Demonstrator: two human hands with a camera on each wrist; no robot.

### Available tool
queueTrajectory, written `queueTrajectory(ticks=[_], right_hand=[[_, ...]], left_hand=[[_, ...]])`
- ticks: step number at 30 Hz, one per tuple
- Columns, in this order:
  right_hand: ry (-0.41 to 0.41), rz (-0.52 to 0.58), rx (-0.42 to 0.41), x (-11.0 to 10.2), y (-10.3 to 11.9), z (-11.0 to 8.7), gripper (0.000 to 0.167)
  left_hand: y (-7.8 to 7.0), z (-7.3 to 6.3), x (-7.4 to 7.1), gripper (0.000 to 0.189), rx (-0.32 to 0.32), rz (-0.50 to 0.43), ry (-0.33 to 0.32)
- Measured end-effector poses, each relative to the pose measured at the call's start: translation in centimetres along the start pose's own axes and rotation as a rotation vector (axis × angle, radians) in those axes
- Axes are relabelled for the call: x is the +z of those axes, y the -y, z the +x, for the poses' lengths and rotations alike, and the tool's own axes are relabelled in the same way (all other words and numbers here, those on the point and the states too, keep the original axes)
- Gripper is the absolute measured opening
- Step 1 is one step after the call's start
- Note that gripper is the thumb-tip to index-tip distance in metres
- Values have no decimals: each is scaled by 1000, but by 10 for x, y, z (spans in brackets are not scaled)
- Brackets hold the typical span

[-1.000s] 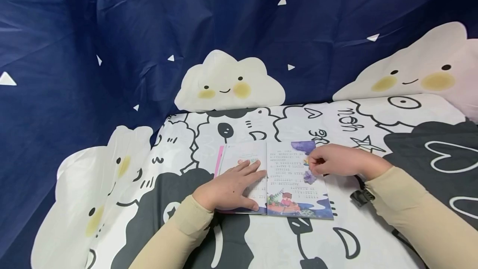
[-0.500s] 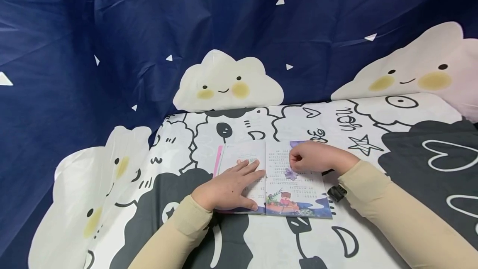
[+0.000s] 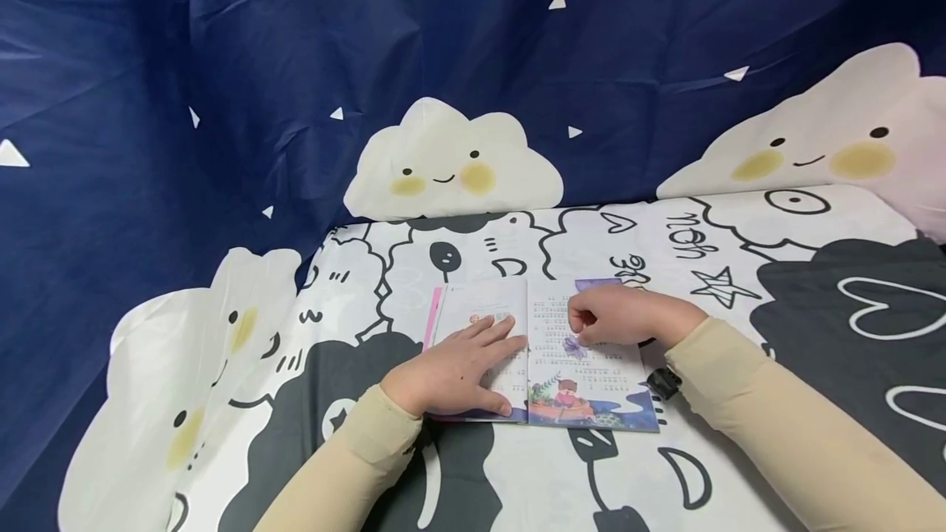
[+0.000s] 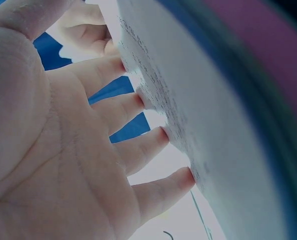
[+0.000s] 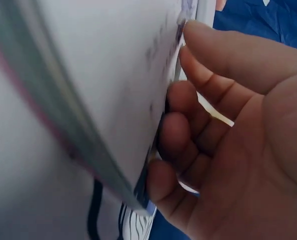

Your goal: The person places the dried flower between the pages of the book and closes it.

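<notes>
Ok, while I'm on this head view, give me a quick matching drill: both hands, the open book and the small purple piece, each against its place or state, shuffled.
1. left hand
2. right hand
3. small purple piece
4. book

A. fingers curled, over the right page
B. lying open on the printed cloth
C. fingers spread, resting on the left page
D. at the fingertips of a hand with curled fingers

Right pairs: 1-C, 2-A, 3-D, 4-B
</notes>
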State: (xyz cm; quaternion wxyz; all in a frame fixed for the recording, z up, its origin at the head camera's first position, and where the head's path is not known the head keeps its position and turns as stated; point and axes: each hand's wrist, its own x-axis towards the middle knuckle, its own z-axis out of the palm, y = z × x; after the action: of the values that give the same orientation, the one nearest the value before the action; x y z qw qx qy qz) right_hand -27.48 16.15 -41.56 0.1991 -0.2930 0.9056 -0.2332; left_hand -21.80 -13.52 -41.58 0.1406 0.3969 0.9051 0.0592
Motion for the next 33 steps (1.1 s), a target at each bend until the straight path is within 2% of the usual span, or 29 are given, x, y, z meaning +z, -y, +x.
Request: queueTrajectory(ticks=[3, 5, 11, 16, 20, 25, 29, 33], right_hand=[[-5, 19, 0, -5, -3, -3, 11], [-30, 12, 1, -9, -6, -4, 15], [-131, -96, 0, -19, -16, -9, 43], [-104, -163, 51, -23, -32, -13, 68], [-88, -155, 78, -26, -42, -16, 76], [-99, -134, 84, -27, -42, -18, 75], [-138, -129, 89, -25, -41, -19, 74], [-221, -191, 86, -22, -43, -17, 57]], left_hand=[[0, 0, 0, 90, 1, -1, -3], [1, 0, 0, 91, 0, -1, -5], [2, -1, 0, 90, 2, -4, -4], [1, -1, 0, 91, 0, -14, 3], [1, 0, 0, 91, 2, -12, -2], [0, 0, -1, 91, 2, -15, 0], [0, 0, -1, 91, -2, -20, 8], [0, 0, -2, 91, 0, -15, 4]])
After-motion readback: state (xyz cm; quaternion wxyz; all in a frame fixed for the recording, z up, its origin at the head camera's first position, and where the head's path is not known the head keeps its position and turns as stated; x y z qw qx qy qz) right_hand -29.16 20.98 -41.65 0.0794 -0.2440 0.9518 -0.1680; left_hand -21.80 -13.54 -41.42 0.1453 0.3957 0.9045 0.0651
